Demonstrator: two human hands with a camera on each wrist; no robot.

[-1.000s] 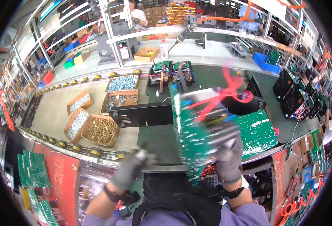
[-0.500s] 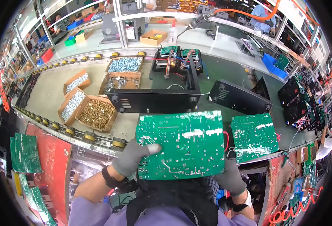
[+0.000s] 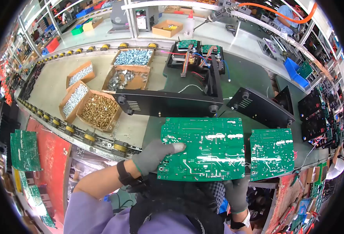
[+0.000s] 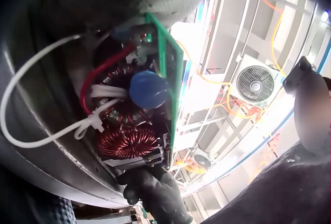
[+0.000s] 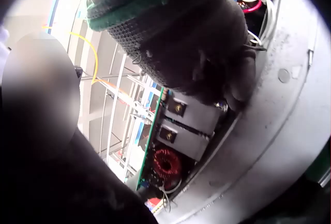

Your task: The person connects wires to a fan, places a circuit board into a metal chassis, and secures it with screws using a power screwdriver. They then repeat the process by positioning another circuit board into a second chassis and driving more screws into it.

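Observation:
A large green circuit board (image 3: 203, 146) lies solder side up at the bench's front edge. My gloved left hand (image 3: 154, 156) grips its left edge, thumb on top and fingers hidden beneath. At the lower right corner is my gloved right hand (image 3: 236, 195), its fingers under the board in the head view. The right wrist view has those fingers curled at the component side, beside grey metal plates (image 5: 189, 118). On the underside in the left wrist view are a copper-wound coil (image 4: 129, 142), a blue round component (image 4: 149, 89) and a looped white cable (image 4: 15, 79).
To the right lies another green board (image 3: 271, 152). Behind stand a black metal chassis (image 3: 172, 103) and a second black panel (image 3: 260, 107). Cartons of brass fasteners (image 3: 99, 111) and silver parts (image 3: 127, 80) sit left. A screwdriver (image 3: 221, 15) hangs above the back shelf.
The board has swung from on edge, components showing, to solder side up. My left hand, earlier off it, has taken its left edge. The view has shifted left, with the bench appearing further right.

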